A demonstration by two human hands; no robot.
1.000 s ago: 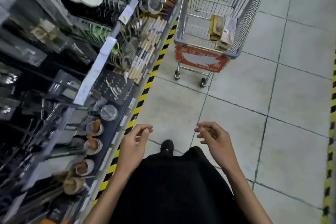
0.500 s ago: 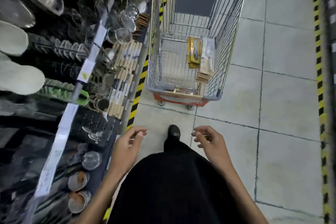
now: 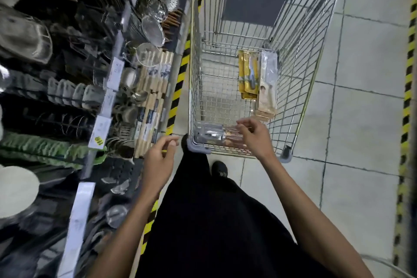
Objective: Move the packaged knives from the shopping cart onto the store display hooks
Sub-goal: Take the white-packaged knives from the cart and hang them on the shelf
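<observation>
On the shopping cart (image 3: 191,79) floor, packaged knives (image 3: 249,74) are lying lengthwise along its right wall. The right hand (image 3: 255,136), over the near rim, and left hand (image 3: 159,160) are hovering loosely curled, empty; utensil shelves (image 3: 116,70) are flanking left.

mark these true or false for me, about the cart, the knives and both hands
1. The yellow knife packs lie inside the shopping cart. True.
2. The left hand holds a knife pack. False: it holds nothing and is outside the cart, by its near left corner.
3. The right hand is above the cart's near end. True.
4. The display shelves stand to the right of the cart. False: they are on its left; bare tiled floor is on its right.
5. The right hand grips a pack. False: its fingers are loosely curled and hold nothing.
</observation>
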